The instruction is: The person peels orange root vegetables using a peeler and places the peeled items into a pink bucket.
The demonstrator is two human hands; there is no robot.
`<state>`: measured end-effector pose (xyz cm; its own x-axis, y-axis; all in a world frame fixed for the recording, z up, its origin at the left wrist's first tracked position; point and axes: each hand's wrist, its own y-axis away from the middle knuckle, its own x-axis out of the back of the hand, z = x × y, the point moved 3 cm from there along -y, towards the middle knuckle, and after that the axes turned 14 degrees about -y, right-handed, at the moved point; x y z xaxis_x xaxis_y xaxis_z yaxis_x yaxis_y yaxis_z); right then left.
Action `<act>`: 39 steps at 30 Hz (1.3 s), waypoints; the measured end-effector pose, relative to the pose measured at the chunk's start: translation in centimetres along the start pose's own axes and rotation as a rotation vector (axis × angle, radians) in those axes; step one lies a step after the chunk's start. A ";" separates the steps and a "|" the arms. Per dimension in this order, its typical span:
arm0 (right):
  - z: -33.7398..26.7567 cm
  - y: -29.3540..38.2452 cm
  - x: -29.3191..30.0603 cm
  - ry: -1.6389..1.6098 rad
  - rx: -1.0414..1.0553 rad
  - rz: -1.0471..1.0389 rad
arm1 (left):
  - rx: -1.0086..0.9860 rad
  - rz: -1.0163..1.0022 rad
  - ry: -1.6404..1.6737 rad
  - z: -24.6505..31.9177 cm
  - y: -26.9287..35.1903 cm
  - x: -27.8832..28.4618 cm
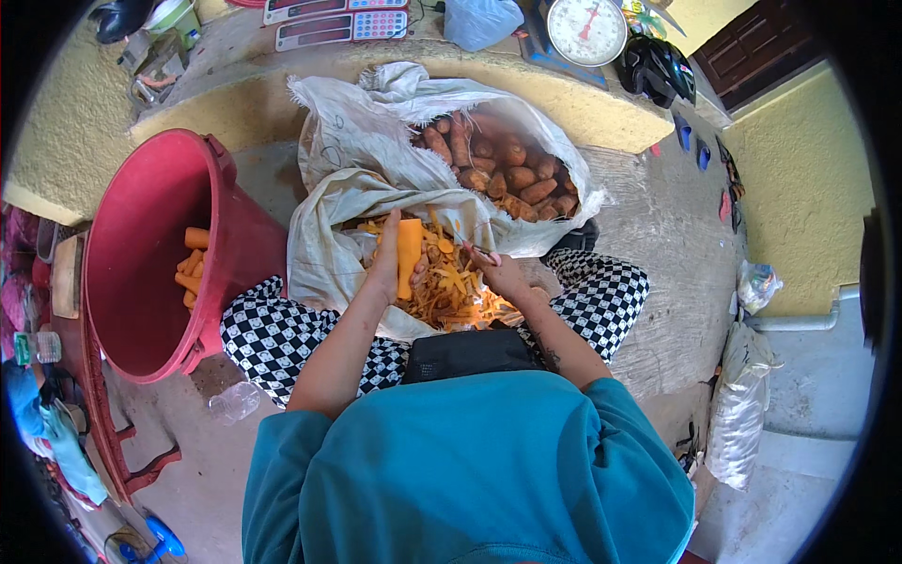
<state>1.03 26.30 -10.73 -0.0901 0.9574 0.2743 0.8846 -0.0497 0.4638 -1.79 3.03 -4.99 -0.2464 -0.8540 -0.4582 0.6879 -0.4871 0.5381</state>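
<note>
My left hand is closed around a peeled orange carrot, held upright over a white woven sack of peelings. In my right hand is a small tool with a pink handle, perhaps a knife or peeler; its blade is hard to make out. Orange peelings and cut slices lie beneath both hands. Behind, a second woven sack lies open with unpeeled carrots inside. Several peeled carrots rest in the large red tub at my left.
A yellow ledge runs behind the sacks, bearing a dial scale, a blue plastic bag and a black helmet. A clear plastic bottle lies near the tub. At far right stands a filled white sack.
</note>
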 end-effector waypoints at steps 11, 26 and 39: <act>2.4 -0.4 0.9 -0.132 -0.073 0.028 | -0.133 0.098 -0.019 0.2 0.0 -1.2; 3.5 -1.1 0.4 0.191 0.008 -0.018 | -1.120 1.342 -0.884 13.0 13.5 2.8; 3.8 -1.9 1.1 0.139 0.003 0.047 | -0.049 2.240 -1.869 16.3 21.5 17.3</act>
<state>1.00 28.50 -14.47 -0.1112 0.9054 0.4096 0.8906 -0.0921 0.4453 -2.41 -25.18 10.23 0.2924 0.7175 0.6322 0.5894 0.3854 -0.7100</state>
